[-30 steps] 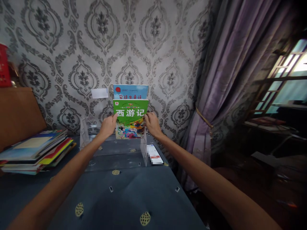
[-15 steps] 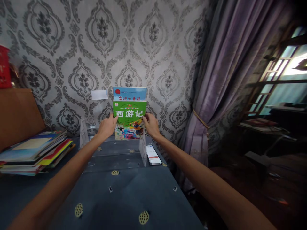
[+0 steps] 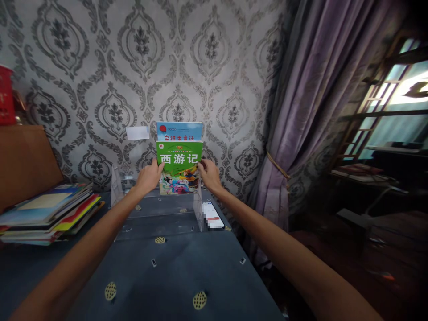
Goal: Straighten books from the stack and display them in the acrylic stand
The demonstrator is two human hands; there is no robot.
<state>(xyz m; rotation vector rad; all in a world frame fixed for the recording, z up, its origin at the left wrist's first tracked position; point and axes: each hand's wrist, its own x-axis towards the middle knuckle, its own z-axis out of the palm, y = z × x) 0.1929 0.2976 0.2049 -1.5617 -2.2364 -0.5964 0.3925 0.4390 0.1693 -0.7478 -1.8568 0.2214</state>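
So we've got the green book [image 3: 179,171] upright at the right part of the clear rack [image 3: 198,208], our left hand [image 3: 149,176] pinching its left edge and our right hand [image 3: 209,174] pinching its right. A blue book [image 3: 180,131] pokes up behind it. There's a phone [image 3: 214,215] just right of the rack, plus a messy book stack [image 3: 50,211] off left.
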